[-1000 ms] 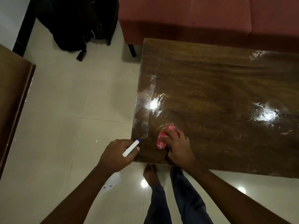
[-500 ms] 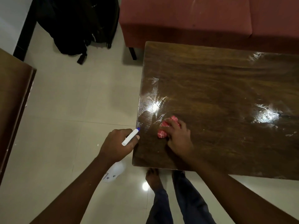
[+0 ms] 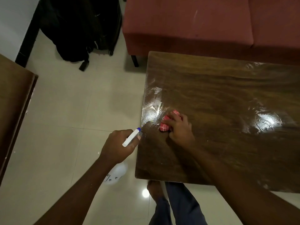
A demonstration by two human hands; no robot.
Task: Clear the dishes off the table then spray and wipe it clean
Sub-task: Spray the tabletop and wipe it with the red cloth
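The dark wooden table [image 3: 227, 103] fills the right half of the view, its top wet and shiny near the left edge. My right hand [image 3: 180, 130] presses a balled red and white checked cloth [image 3: 165, 124] onto the table near that edge. My left hand [image 3: 119, 145] hangs just off the table's left edge and grips a white spray bottle [image 3: 130, 138] with a blue nozzle tip pointing at the table. The bottle's white body shows below my wrist. No dishes are on the visible tabletop.
A red sofa [image 3: 203, 25] stands behind the table. A black backpack [image 3: 78, 26] lies on the tiled floor at the upper left. A brown wooden furniture edge [image 3: 14, 103] runs along the left side. My feet and legs [image 3: 170, 202] are below the table's near edge.
My right hand has slid the cloth away from the table's near edge, further onto the top. My left hand with the bottle kept its place beside the table edge.
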